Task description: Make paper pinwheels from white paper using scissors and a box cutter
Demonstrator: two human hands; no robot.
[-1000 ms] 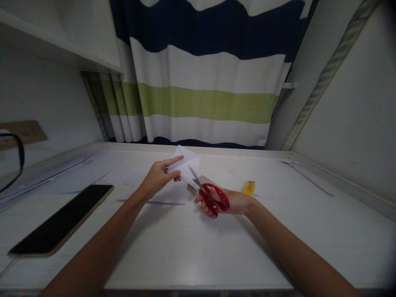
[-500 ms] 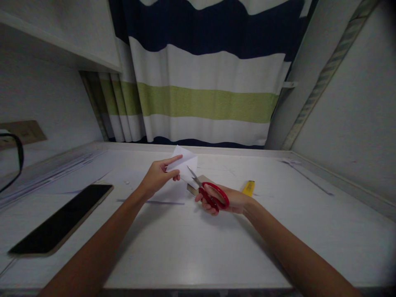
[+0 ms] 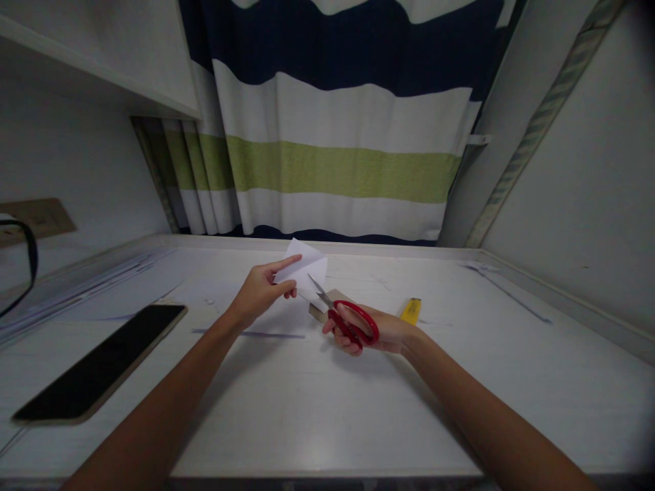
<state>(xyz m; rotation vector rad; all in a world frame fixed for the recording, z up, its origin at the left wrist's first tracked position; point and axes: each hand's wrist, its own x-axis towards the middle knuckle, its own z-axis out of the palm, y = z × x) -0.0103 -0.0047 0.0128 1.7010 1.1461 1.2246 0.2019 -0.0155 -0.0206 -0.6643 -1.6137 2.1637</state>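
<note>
Striped curtain cloth in navy, white and green hangs behind a pale white bench, whose near half lies bare toward the lower edge. At centre frame the left hand pinches a small folded white paper sheet above the surface. Just right, the right hand is closed through the red-handled scissors, their blades slightly parted at the paper's lower edge. A black slab phone lies at lower left, and a small yellow cutter right of centre.

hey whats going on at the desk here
A person is cutting a folded white paper with red-handled scissors. The left hand holds the paper up above the white desk, and the right hand works the scissors, blades at the paper's lower edge. A dark phone lies to the left, a yellow utility knife behind the right hand.
</note>
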